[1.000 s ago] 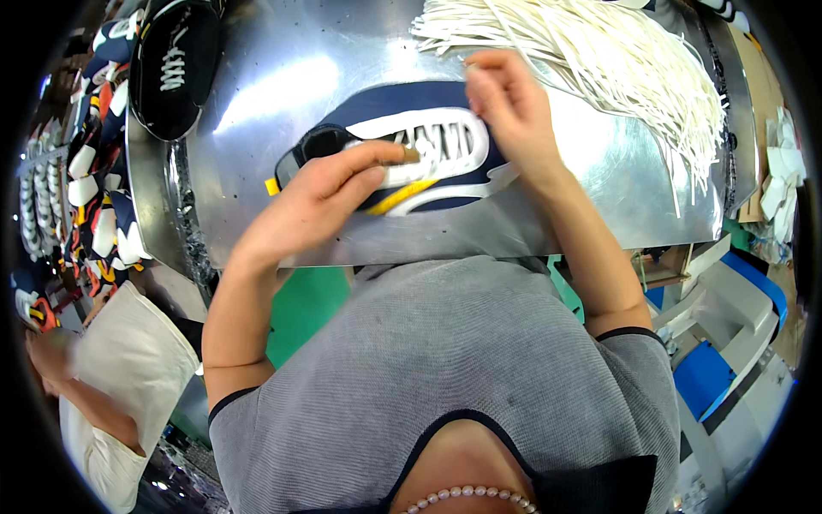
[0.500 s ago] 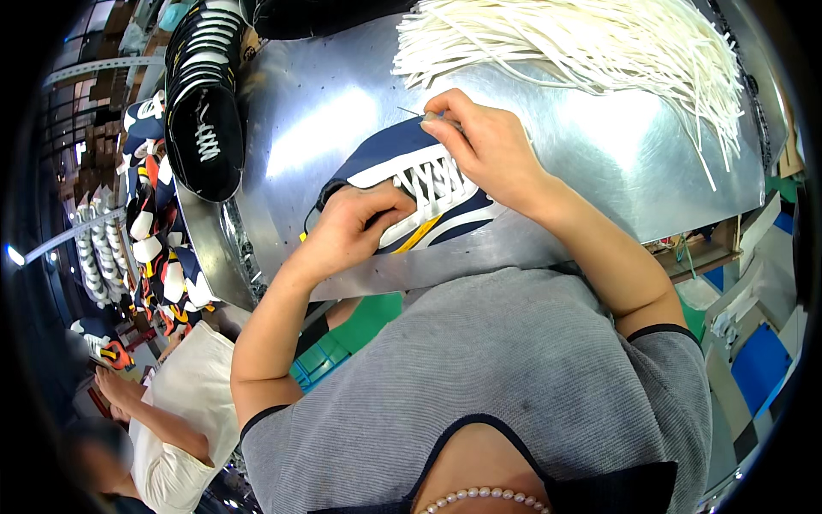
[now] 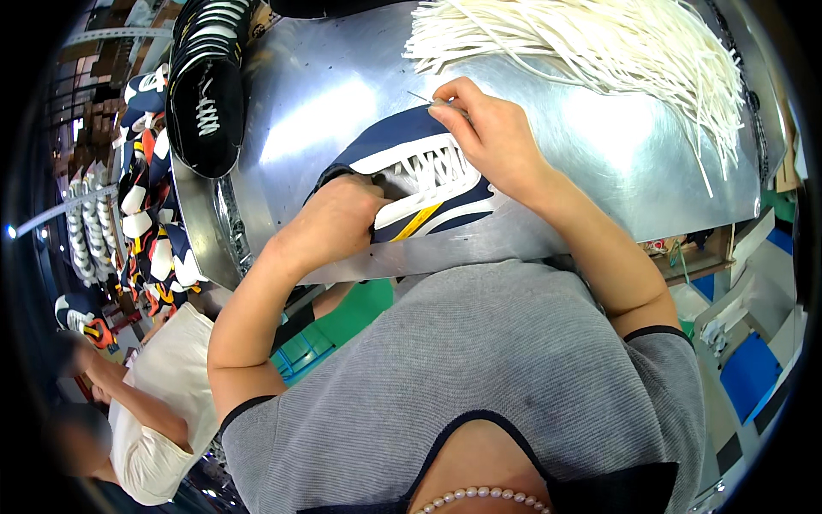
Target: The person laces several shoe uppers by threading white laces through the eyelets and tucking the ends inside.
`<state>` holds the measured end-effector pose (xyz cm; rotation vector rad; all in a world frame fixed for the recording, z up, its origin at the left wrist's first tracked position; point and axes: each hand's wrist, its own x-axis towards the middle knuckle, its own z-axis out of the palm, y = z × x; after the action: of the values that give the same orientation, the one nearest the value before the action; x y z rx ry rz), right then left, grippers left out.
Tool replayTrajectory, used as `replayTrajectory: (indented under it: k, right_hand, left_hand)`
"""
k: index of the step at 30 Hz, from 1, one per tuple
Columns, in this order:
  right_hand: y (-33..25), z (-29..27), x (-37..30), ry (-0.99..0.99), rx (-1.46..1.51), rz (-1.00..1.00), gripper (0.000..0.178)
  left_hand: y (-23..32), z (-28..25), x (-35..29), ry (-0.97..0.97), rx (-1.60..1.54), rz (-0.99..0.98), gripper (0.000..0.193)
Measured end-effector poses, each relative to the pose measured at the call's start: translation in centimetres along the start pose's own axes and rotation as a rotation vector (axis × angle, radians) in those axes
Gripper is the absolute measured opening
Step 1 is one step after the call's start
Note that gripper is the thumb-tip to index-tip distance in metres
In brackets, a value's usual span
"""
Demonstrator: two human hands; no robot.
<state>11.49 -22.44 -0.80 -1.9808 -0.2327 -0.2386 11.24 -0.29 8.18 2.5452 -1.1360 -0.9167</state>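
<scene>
A navy shoe upper (image 3: 387, 137) with white trim and a yellow stripe lies on its side on the metal tabletop. White lace (image 3: 438, 164) criss-crosses its eyelets. My left hand (image 3: 336, 221) is closed at the collar end, its fingers reaching inside the opening, where their tips are hidden. At the far edge of the upper, my right hand (image 3: 498, 141) pinches a thin metal needle-like tool (image 3: 417, 96) between thumb and forefinger. The tool's slim shaft sticks out to the left of the fingertips.
A heap of cut white laces (image 3: 574, 38) lies at the far right of the metal table (image 3: 651, 184). Nested black shoe uppers (image 3: 205, 128) run along the left edge. A co-worker in a pale shirt (image 3: 167, 403) is at the lower left, near piled colourful uppers (image 3: 141, 223).
My left hand has shifted from the laces toward the collar and deeper into the opening, which now gapes wider. My right hand keeps its pinch, slightly farther up. The view has shifted slightly.
</scene>
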Motion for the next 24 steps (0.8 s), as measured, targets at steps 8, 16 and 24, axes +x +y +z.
replayTrajectory:
  k: [8, 16, 24]
  right_hand:
    - [-0.6, -0.1, 0.0, -0.031, -0.001, 0.053, 0.023]
    - [-1.0, -0.8, -0.2, -0.049, 0.082, 0.117, 0.021]
    - [-0.9, -0.6, -0.5, -0.001, 0.095, 0.158, 0.021]
  left_hand:
    - [0.4, 3.5, -1.7, 0.577, -0.600, -0.430, 0.022]
    - [1.5, 4.4, 2.7, 0.978, -0.304, -0.442, 0.017]
    - [0.5, 4.0, 3.7, 1.114, 0.012, -0.517, 0.011]
